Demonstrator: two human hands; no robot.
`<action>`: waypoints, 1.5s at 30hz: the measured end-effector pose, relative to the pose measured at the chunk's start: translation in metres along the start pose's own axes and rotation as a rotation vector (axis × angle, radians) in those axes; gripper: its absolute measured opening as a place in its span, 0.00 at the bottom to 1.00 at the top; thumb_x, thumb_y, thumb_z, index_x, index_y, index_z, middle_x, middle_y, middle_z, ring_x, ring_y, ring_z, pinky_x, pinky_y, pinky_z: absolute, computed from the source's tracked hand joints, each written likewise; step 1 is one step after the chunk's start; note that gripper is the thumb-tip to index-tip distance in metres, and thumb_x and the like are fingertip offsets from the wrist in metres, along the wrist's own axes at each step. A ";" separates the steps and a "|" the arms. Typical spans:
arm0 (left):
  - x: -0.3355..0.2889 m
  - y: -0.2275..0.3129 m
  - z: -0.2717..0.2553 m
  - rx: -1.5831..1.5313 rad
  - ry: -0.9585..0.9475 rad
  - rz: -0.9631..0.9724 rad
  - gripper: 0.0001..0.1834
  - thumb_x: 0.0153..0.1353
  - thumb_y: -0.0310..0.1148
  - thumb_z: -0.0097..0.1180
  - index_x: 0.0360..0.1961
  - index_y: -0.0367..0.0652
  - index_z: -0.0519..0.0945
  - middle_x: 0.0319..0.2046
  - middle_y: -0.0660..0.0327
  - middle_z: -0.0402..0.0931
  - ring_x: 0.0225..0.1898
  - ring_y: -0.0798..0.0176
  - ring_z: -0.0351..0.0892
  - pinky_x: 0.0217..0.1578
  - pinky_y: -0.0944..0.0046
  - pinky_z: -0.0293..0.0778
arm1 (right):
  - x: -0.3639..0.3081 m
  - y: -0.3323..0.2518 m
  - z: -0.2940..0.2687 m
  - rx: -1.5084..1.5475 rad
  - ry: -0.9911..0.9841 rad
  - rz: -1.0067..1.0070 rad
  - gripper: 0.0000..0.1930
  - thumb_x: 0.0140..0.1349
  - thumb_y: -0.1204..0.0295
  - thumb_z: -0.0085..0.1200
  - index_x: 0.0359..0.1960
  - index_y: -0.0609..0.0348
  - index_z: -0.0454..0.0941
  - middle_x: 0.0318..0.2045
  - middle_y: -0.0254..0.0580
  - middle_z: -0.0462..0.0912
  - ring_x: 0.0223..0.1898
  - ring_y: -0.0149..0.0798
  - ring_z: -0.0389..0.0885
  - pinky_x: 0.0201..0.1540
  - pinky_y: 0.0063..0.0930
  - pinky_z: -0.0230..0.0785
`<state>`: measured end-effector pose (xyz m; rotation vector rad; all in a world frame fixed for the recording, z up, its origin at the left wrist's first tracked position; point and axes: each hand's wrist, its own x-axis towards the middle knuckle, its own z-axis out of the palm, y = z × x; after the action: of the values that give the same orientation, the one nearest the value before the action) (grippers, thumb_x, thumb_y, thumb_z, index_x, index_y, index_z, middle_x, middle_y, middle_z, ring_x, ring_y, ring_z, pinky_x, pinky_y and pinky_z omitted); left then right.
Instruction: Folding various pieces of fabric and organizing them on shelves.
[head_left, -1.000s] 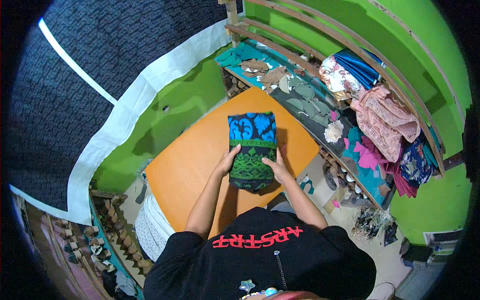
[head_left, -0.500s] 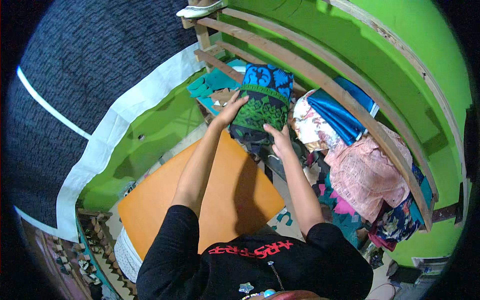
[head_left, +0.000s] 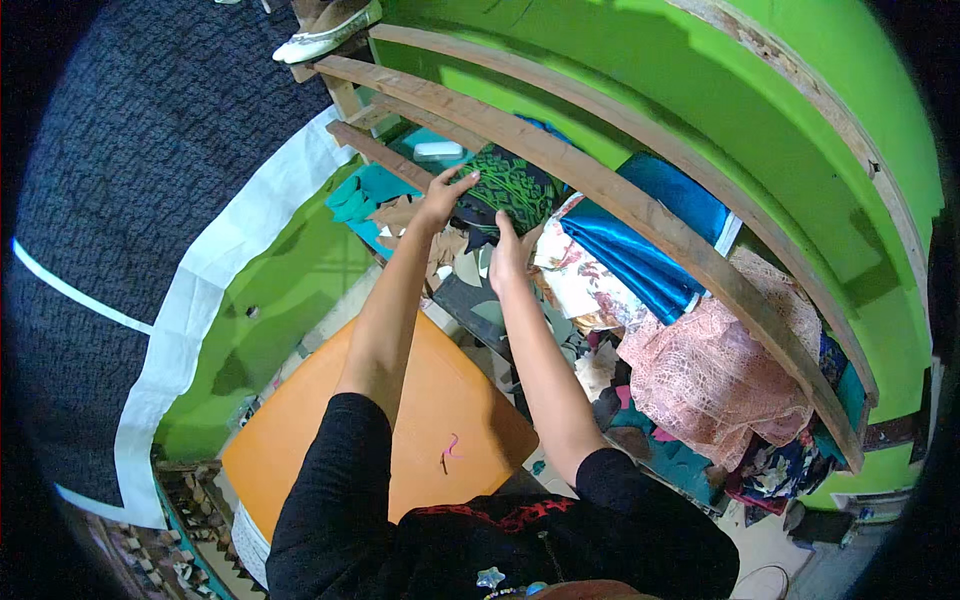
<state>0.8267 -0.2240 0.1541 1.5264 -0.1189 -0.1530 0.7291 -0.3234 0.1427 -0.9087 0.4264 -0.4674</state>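
Observation:
Between my hands is a folded black cloth (head_left: 508, 190) with a green pattern, on the lower shelf at the far middle, partly under a wooden rail. My left hand (head_left: 440, 198) grips its left side, the thumb on top. My right hand (head_left: 507, 262) holds its near right edge, thumb up and the other fingers mostly hidden. Only a sliver of the blue patterned fabric shows behind the rail. Close on the right lie a white floral cloth (head_left: 580, 268) and a shiny blue cloth (head_left: 630, 258).
Slanting wooden rails (head_left: 600, 185) run along the green wall above the cloths. A pink lace cloth (head_left: 710, 370) hangs over the shelf at right. Teal and brown scraps (head_left: 395, 212) lie left of the bundle. An orange board (head_left: 400, 440) stands below my arms; shoes (head_left: 325, 38) sit at upper left.
Both hands have pushed the folded cloth farther away, in under the rail. The blue patterned fabric is now mostly hidden. My view has shifted, showing more of the orange board.

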 end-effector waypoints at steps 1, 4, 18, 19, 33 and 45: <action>0.006 -0.005 0.011 -0.011 -0.020 -0.001 0.33 0.47 0.42 0.59 0.50 0.33 0.63 0.43 0.52 0.69 0.45 0.62 0.68 0.43 0.64 0.64 | 0.012 0.012 -0.016 -0.145 0.025 0.157 0.43 0.49 0.70 0.52 0.60 0.48 0.32 0.57 0.43 0.49 0.55 0.40 0.54 0.55 0.44 0.46; 0.011 -0.011 0.029 0.194 -0.057 -0.028 0.33 0.47 0.41 0.59 0.50 0.31 0.64 0.41 0.55 0.71 0.40 0.66 0.70 0.41 0.69 0.65 | 0.017 0.023 -0.038 -0.311 -0.035 0.115 0.45 0.48 0.68 0.51 0.60 0.47 0.28 0.57 0.43 0.49 0.56 0.42 0.51 0.54 0.47 0.45; -0.014 0.033 0.061 1.168 0.101 0.340 0.34 0.46 0.56 0.50 0.54 0.55 0.61 0.53 0.56 0.60 0.57 0.49 0.53 0.49 0.38 0.50 | -0.073 0.018 -0.071 -0.541 -0.287 -0.075 0.34 0.51 0.70 0.51 0.56 0.60 0.45 0.53 0.49 0.47 0.51 0.43 0.59 0.50 0.30 0.58; -0.023 0.032 0.069 1.218 0.098 0.465 0.33 0.47 0.57 0.47 0.54 0.56 0.61 0.55 0.57 0.57 0.59 0.50 0.48 0.51 0.38 0.48 | -0.075 0.021 -0.077 -0.540 -0.292 -0.073 0.34 0.51 0.70 0.51 0.56 0.60 0.45 0.53 0.49 0.47 0.51 0.43 0.59 0.50 0.30 0.58; -0.095 -0.015 0.035 0.899 -0.002 0.522 0.37 0.45 0.43 0.57 0.57 0.53 0.56 0.60 0.50 0.44 0.60 0.45 0.45 0.54 0.52 0.51 | -0.118 0.020 -0.111 -0.578 -0.462 0.082 0.15 0.51 0.73 0.48 0.42 0.59 0.64 0.37 0.39 0.68 0.37 0.30 0.69 0.38 0.23 0.63; -0.504 -0.139 -0.094 0.990 0.517 -0.320 0.29 0.48 0.41 0.52 0.53 0.52 0.61 0.57 0.52 0.49 0.59 0.46 0.45 0.52 0.36 0.45 | -0.289 0.105 -0.132 -1.167 -1.152 0.205 0.18 0.49 0.64 0.51 0.38 0.62 0.68 0.29 0.43 0.73 0.33 0.39 0.73 0.37 0.30 0.67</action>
<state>0.3428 -0.0489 0.0210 2.5139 0.5424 0.0733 0.4434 -0.1934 0.0289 -2.0273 -0.3527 0.6194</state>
